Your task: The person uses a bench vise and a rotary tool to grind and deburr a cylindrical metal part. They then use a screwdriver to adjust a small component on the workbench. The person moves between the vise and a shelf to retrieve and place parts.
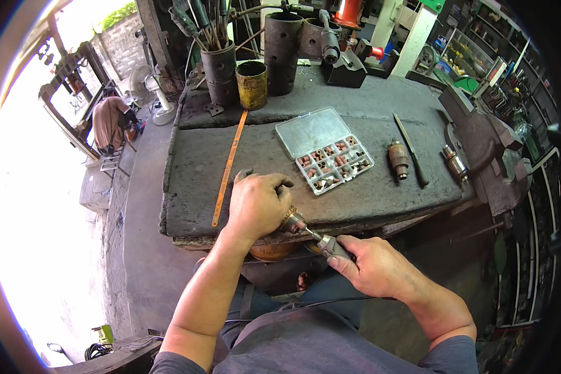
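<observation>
My left hand point(258, 202) grips a cylindrical metal part point(294, 222) with a brassy, toothed-looking section, near the front edge of the dark workbench point(193, 193). My right hand point(374, 268) is wrapped round a metal hand grinder point(333, 248), whose thin shank points up-left at the part's end; I cannot tell whether its tip touches inside. Behind my hands lies an open clear compartment case point(305, 133) holding several small reddish and dark cylindrical bits. An orange ruler point(229, 165) lies left of my left hand.
To the right lie a worn cylindrical part point(397, 161), a file point(411, 149), another cylinder point(455, 163) and a large vise point(492, 156). Tool-filled canisters point(218, 78) and a yellow can point(251, 84) stand behind. A fan point(144, 81) and a crouching person point(109, 121) are at back left.
</observation>
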Demonstrator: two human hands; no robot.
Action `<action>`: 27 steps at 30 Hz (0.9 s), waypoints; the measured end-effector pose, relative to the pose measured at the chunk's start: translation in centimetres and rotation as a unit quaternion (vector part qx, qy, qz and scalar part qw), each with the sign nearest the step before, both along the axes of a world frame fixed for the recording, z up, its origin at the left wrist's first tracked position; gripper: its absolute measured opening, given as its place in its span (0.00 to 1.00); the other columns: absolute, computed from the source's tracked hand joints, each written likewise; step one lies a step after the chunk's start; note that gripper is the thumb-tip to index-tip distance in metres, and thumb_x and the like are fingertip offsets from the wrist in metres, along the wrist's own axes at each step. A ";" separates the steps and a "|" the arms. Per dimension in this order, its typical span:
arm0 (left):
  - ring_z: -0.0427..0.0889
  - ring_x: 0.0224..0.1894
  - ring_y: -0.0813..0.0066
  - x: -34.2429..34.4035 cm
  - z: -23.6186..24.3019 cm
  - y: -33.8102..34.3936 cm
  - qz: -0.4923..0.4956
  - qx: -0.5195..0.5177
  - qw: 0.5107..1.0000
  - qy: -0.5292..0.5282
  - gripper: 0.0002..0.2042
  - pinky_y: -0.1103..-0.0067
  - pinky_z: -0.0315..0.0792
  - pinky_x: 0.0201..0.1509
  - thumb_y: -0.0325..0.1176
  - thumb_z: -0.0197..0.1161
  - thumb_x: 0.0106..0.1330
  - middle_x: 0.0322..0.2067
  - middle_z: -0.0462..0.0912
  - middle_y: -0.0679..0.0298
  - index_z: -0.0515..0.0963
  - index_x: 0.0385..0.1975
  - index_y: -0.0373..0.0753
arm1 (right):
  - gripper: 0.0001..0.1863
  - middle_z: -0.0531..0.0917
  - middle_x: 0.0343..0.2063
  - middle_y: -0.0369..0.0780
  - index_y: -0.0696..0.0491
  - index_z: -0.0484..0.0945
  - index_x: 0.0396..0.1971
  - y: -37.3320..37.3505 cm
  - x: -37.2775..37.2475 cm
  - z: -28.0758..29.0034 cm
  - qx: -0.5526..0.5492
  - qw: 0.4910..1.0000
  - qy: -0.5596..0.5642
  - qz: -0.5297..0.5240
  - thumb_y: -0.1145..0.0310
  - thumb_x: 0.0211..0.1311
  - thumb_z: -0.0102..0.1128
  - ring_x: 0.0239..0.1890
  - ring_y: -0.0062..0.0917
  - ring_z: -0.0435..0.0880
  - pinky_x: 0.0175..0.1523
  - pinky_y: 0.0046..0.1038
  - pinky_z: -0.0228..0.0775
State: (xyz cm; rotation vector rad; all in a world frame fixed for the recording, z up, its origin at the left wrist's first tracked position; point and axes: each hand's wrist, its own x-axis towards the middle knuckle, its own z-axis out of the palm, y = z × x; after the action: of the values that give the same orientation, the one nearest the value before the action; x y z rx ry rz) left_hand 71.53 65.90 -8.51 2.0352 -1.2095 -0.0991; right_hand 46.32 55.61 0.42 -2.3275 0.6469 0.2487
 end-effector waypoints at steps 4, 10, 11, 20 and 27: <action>0.92 0.44 0.48 -0.1 0.3 -0.1 0.005 0.004 1.000 0.000 0.13 0.61 0.82 0.55 0.39 0.68 0.65 0.37 0.93 0.50 0.93 0.43 0.40 | 0.24 0.90 0.36 0.57 0.57 0.83 0.51 0.2 0.1 0.4 -0.024 1.000 0.001 -0.008 0.48 0.81 0.62 0.44 0.60 0.90 0.50 0.55 0.82; 0.92 0.43 0.49 0.0 0.3 -0.1 0.000 -0.001 1.000 -0.003 0.12 0.61 0.83 0.53 0.37 0.68 0.65 0.36 0.93 0.51 0.93 0.41 0.40 | 0.23 0.90 0.35 0.57 0.57 0.83 0.50 0.5 0.5 0.7 -0.020 1.000 0.021 0.006 0.48 0.81 0.63 0.43 0.60 0.90 0.48 0.55 0.82; 0.92 0.43 0.49 0.0 0.3 -0.1 0.000 0.003 1.000 -0.003 0.12 0.61 0.83 0.53 0.37 0.67 0.65 0.36 0.93 0.51 0.93 0.41 0.40 | 0.23 0.90 0.35 0.57 0.57 0.83 0.50 0.5 0.5 0.8 -0.028 0.999 0.028 -0.001 0.48 0.81 0.63 0.42 0.60 0.90 0.48 0.55 0.82; 0.92 0.42 0.49 0.0 0.3 -0.2 -0.001 -0.008 1.000 -0.003 0.12 0.60 0.82 0.55 0.37 0.66 0.65 0.35 0.93 0.51 0.92 0.39 0.39 | 0.24 0.90 0.35 0.58 0.57 0.83 0.50 0.8 0.5 0.6 -0.031 0.999 0.009 -0.006 0.47 0.81 0.62 0.42 0.61 0.89 0.48 0.55 0.82; 0.91 0.42 0.49 0.0 0.0 -0.2 -0.001 -0.015 1.000 -0.019 0.12 0.60 0.81 0.58 0.37 0.66 0.65 0.33 0.92 0.52 0.93 0.38 0.40 | 0.23 0.90 0.36 0.57 0.57 0.83 0.51 0.7 0.3 0.4 -0.017 1.000 0.012 -0.009 0.48 0.81 0.62 0.44 0.61 0.89 0.49 0.55 0.82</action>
State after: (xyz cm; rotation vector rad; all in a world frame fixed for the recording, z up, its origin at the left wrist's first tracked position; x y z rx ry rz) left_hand 71.55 65.72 -8.52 2.0180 -1.2300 -0.0441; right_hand 46.61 56.30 0.86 -2.3527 0.6872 0.2592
